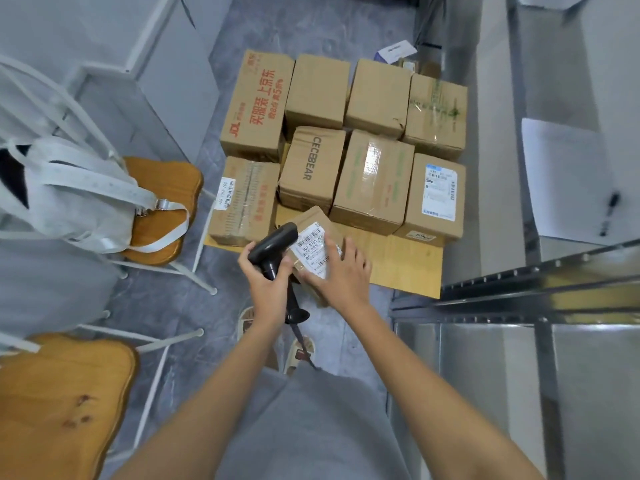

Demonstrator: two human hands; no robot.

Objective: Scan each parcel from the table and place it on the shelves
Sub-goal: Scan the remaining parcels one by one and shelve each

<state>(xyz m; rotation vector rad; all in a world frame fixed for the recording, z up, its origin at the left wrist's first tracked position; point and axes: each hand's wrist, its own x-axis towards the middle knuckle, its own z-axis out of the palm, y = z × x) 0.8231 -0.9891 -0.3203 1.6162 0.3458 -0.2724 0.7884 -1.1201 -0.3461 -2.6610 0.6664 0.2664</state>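
Note:
My left hand [268, 277] grips a black handheld barcode scanner [273, 244], its head aimed at a white label on a small brown parcel [313, 225]. My right hand [343, 270] lies over the near right side of that parcel and holds it, tilted, above the front edge of the low wooden table [405, 265]. Several more cardboard parcels stand on the table behind it, among them one printed CECEBEAR [311, 168] and one with a large white label [436, 199]. The grey metal shelves [519, 292] stand to my right.
Two wooden-seated chairs with white frames stand at left; a grey bag [79, 195] hangs on the far chair [162, 209], the other seat [62, 400] is near. A white sheet with a pen [568, 181] lies on a shelf at right. My sandalled feet are on grey floor.

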